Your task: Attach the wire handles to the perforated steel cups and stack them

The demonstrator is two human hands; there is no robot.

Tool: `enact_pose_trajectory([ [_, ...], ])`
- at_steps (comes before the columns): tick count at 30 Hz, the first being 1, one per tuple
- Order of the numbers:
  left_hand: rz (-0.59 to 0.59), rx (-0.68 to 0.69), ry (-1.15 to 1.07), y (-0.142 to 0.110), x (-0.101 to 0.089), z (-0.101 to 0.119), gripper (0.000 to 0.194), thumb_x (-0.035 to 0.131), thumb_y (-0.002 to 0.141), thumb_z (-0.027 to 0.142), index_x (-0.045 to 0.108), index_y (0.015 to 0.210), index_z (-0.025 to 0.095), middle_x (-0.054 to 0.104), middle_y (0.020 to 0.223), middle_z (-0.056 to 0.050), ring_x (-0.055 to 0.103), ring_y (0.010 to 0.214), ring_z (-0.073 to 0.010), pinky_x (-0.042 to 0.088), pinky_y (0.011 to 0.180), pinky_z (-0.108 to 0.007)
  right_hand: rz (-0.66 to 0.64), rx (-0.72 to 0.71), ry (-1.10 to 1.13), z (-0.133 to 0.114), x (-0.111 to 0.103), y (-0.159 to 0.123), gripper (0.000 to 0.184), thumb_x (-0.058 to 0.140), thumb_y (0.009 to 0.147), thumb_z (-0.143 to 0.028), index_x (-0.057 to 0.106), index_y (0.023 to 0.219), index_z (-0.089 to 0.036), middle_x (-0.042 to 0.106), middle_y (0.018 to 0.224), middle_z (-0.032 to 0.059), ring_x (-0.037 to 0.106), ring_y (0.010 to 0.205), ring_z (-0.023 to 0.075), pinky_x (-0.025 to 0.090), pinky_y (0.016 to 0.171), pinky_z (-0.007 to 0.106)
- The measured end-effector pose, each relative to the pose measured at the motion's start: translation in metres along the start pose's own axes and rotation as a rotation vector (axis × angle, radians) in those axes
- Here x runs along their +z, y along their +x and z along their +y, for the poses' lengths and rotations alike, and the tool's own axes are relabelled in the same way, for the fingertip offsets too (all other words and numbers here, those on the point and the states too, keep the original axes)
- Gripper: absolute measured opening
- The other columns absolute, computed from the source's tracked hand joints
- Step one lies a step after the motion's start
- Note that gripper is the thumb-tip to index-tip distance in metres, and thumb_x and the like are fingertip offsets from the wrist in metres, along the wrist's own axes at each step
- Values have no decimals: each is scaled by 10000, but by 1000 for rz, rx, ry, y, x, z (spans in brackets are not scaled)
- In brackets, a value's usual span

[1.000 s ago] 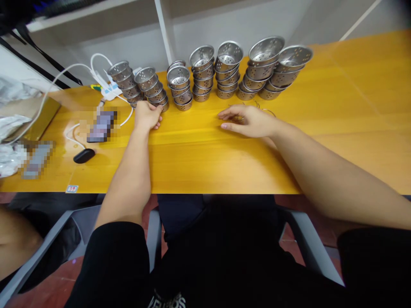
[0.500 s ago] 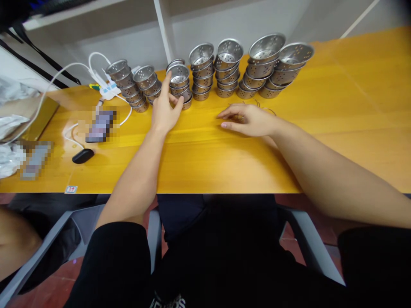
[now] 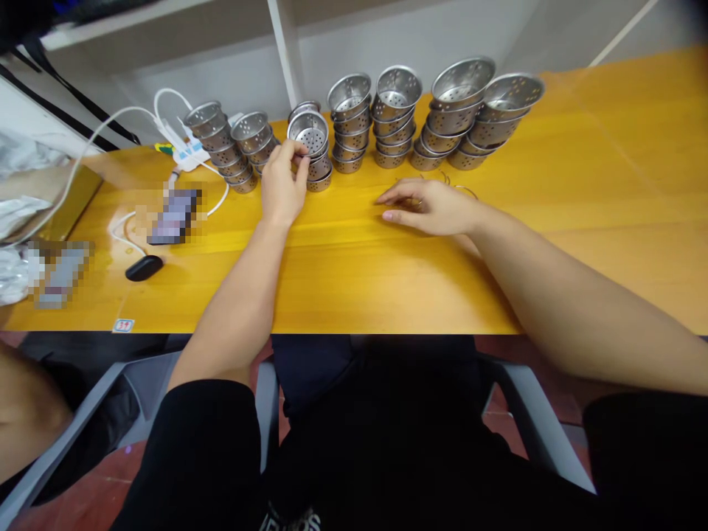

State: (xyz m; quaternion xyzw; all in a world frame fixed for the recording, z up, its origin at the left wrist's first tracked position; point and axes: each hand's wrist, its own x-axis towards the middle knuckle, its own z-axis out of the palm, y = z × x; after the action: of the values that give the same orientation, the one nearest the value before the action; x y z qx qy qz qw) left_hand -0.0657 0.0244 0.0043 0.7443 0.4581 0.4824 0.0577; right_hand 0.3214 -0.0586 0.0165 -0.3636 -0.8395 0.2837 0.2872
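Observation:
My left hand [image 3: 283, 188] is closed, thumb and fingers pinching the near rim of a perforated metal cup [image 3: 310, 131]. That cup tops the third stack from the left and tips slightly toward me, its holed bottom showing. Below it are more nested cups [image 3: 319, 179], partly covered by my hand. Over the table, to the right, my right hand [image 3: 431, 206] is held with thumb and fingers apart and nothing between them. Thin wire pieces [image 3: 466, 190] lie just behind it, partly hidden.
Several other cup stacks [image 3: 347, 139] line the back of the yellow table [image 3: 354, 287], some leaning. At the left are a power strip [image 3: 191, 156] with white cables, a blurred phone [image 3: 175, 216] and a black oval object [image 3: 144, 268]. Another person's bare limb [image 3: 30, 417] shows at lower left.
My left hand has drawn back slightly from its spread pose and closed on the third stack's top cup, which now tilts toward me. My right hand has stayed in place.

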Motion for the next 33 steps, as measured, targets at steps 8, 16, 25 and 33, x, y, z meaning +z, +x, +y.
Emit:
enact_pose_trajectory([
  [8,77,64,-60,3,-5,14,767,419,1184,1025,764,1375,367,720,1396,-123,806,1276,-298,766,1159,-462,-13,0,-3,0,0,-1,665,876,1069,-942,976,1374,-360,943,1382,138,899,1276,489,723,1256,751],
  [16,-197,176,-42,-25,-18,98,621,464,1282,846,792,1385,329,621,1833,-153,671,1762,-407,701,1397,-651,277,-49,-37,-43,7,-5,1106,802,1128,-917,475,2028,-365,655,1896,174,819,1483,515,682,1356,704],
  [25,-363,171,-116,-43,30,89,1001,634,1221,830,183,2014,420,425,2064,-183,523,1940,-453,589,1501,-736,262,94,-68,-65,4,-5,975,853,941,-1119,767,1743,-570,828,1671,123,649,1659,613,650,1358,883],
  [33,-374,202,-101,-39,32,83,1091,563,1200,965,108,2027,418,589,1976,-168,587,1915,-413,469,1612,-705,225,-57,-127,-48,15,-2,878,872,1072,-913,773,1803,-436,700,1779,166,624,1702,604,563,1455,845],
])
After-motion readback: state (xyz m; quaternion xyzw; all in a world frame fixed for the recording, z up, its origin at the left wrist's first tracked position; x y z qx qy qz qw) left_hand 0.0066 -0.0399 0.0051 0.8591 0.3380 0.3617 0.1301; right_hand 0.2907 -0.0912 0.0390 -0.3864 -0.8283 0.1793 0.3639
